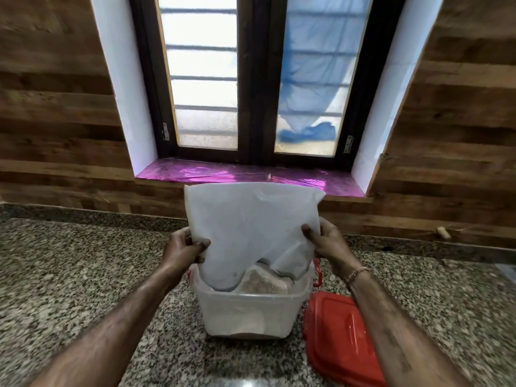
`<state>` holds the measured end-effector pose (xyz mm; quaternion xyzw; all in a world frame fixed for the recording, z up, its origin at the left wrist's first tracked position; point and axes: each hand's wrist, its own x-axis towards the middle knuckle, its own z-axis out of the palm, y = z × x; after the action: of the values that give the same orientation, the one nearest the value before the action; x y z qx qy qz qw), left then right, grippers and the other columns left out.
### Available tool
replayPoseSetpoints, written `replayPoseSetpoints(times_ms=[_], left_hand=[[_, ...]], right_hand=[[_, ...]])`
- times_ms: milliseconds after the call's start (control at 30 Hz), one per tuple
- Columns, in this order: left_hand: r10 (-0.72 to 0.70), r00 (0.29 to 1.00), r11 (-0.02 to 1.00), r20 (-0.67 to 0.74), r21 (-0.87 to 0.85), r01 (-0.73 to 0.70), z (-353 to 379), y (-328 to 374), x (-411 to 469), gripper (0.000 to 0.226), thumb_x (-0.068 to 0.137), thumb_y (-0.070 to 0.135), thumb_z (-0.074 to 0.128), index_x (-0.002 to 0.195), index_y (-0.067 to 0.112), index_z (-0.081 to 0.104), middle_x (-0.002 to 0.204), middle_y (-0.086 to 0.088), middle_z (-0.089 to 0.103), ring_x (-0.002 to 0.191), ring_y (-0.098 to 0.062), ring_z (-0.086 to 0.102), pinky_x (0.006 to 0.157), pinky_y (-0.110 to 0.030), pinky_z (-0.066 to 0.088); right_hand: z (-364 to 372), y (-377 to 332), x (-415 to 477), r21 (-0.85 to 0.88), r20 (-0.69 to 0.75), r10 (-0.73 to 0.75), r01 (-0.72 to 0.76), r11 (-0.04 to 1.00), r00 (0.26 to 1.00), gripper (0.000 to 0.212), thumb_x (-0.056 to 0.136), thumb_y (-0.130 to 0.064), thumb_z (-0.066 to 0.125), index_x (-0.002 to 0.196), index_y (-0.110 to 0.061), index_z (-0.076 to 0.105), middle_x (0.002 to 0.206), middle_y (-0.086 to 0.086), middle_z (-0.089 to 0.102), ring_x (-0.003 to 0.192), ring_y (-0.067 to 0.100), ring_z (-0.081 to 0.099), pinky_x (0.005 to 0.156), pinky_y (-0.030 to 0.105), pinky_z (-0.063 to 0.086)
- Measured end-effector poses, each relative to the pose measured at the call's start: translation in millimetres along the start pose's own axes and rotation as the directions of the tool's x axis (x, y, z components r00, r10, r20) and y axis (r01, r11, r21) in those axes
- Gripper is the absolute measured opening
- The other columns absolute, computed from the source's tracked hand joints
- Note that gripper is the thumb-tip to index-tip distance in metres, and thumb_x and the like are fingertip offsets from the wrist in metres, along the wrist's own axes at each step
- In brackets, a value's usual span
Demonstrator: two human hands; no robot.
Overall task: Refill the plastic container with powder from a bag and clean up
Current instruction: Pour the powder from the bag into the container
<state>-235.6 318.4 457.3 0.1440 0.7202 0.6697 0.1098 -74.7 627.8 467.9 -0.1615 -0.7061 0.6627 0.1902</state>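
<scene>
Bag [251,230] held inverted over the container [250,314], mouth down inside the rim, so powder [264,282] drops straight in w/o spilling on the counter [83,275]. Left hand [183,248] pinches the bag's left edge, thumb in front, fingers behind; right hand [326,243] does the same on the right edge. Both are closed on the plastic, no gap visible. The 2-sided grip keeps the bag upright and stretched, prob. to let the last powder slide down. A mound shows at the bag mouth, above rim level; the bag's upper part looks slack and nearly empty. Container stands near the counter's middle, below the window sill [245,174]. Red lid [339,339] lies flat just right of the container, toward the near edge, clear of the pour and within reach for closing. Judged stage: end of pouring; lid and cleanup not yet done.
</scene>
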Motion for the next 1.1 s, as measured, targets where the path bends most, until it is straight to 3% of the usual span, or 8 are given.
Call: replayPoseSetpoints(times_ms=[133,300,433,700,767,867,1000,1100], left_hand=[[0.026,0.998,0.996,-0.048,-0.078,-0.03,8.4,13.7,-0.5,0.028,0.094,0.0,0.066,0.116,0.018,0.064,0.097,-0.004,0.072,0.082,-0.017,0.065,0.048,-0.025,0.058],[0.006,1.0,1.0,-0.012,0.006,-0.006,7.8,11.6,2.9,0.014,0.093,0.007,0.071,0.096,0.02,0.067,0.086,-0.01,0.072,0.075,-0.024,0.065,0.056,-0.036,0.059],[-0.031,0.999,0.999,-0.033,-0.031,0.03,3.9,17.4,7.7,0.009,0.093,0.011,0.073,0.092,0.015,0.064,0.076,-0.002,0.069,0.067,-0.019,0.061,0.045,-0.023,0.051],[-0.008,0.993,0.979,-0.114,-0.202,-0.016,-26.1,55.5,39.1,0.022,0.088,0.015,0.077,0.08,0.016,0.057,0.053,0.01,0.067,0.041,0.001,0.056,0.038,-0.016,0.048],[0.015,0.99,0.981,-0.138,-0.19,-0.041,-48.3,68.3,50.4,0.022,0.087,0.015,0.078,0.078,0.015,0.058,0.052,0.009,0.067,0.038,0.001,0.053,0.036,-0.014,0.044],[0.02,0.981,0.987,-0.193,-0.15,-0.049,-100.0,81.0,67.3,0.023,0.088,0.015,0.078,0.076,0.014,0.059,0.06,-0.001,0.064,0.03,0.001,0.046,0.032,-0.012,0.035],[-0.077,0.966,0.985,-0.247,-0.172,0.034,-188.1,64.3,80.0,0.024,0.088,0.009,0.078,0.076,0.011,0.057,0.07,-0.007,0.064,0.031,0.0,0.052,0.032,-0.013,0.039],[-0.164,0.94,0.984,-0.299,-0.121,0.134,-259.0,26.9,85.3,0.026,0.086,0.008,0.079,0.072,0.01,0.057,0.069,-0.007,0.064,0.031,0.0,0.052,0.032,-0.013,0.04]], right_hand=[[-4.0,13.5,-1.3,-0.499,-0.059,-0.066,0.028,0.866,0.996,0.032,0.071,-0.029,0.088,0.097,-0.015,0.08,0.097,0.0,0.081,0.09,0.015,0.076,0.08,0.044,0.064],[-0.5,0.8,0.4,-0.439,-0.103,-0.116,0.06,0.896,0.988,0.01,0.082,-0.009,0.083,0.088,-0.016,0.079,0.089,0.005,0.081,0.075,0.015,0.071,0.068,0.04,0.06],[-2.5,-6.9,1.1,-0.285,-0.113,-0.056,0.022,0.958,0.992,0.01,0.089,-0.006,0.076,0.082,-0.012,0.075,0.078,0.003,0.074,0.064,0.012,0.061,0.052,0.023,0.049],[34.6,-70.7,29.1,0.04,-0.129,-0.024,0.03,0.999,0.991,0.016,0.092,-0.014,0.073,0.096,0.001,0.072,0.077,0.006,0.076,0.059,0.015,0.07,0.055,0.029,0.058],[50.2,-86.0,37.4,0.093,-0.084,0.008,0.0,0.996,0.996,0.028,0.092,-0.018,0.074,0.106,0.007,0.07,0.089,0.014,0.077,0.072,0.023,0.073,0.066,0.035,0.062],[96.0,-100.2,50.3,0.115,-0.04,0.044,-0.039,0.993,0.998,0.048,0.082,-0.026,0.08,0.111,0.01,0.069,0.105,0.025,0.073,0.089,0.032,0.069,0.087,0.047,0.059],[187.4,-100.0,61.4,0.048,0.057,0.13,-0.132,0.99,0.99,0.038,0.071,-0.032,0.085,0.091,-0.002,0.076,0.088,0.02,0.073,0.064,0.022,0.068,0.059,0.03,0.061],[261.0,-80.4,70.2,-0.041,0.078,0.174,-0.171,0.984,0.982,0.035,0.082,-0.026,0.083,0.095,0.005,0.075,0.09,0.023,0.072,0.067,0.026,0.067,0.06,0.032,0.058]])
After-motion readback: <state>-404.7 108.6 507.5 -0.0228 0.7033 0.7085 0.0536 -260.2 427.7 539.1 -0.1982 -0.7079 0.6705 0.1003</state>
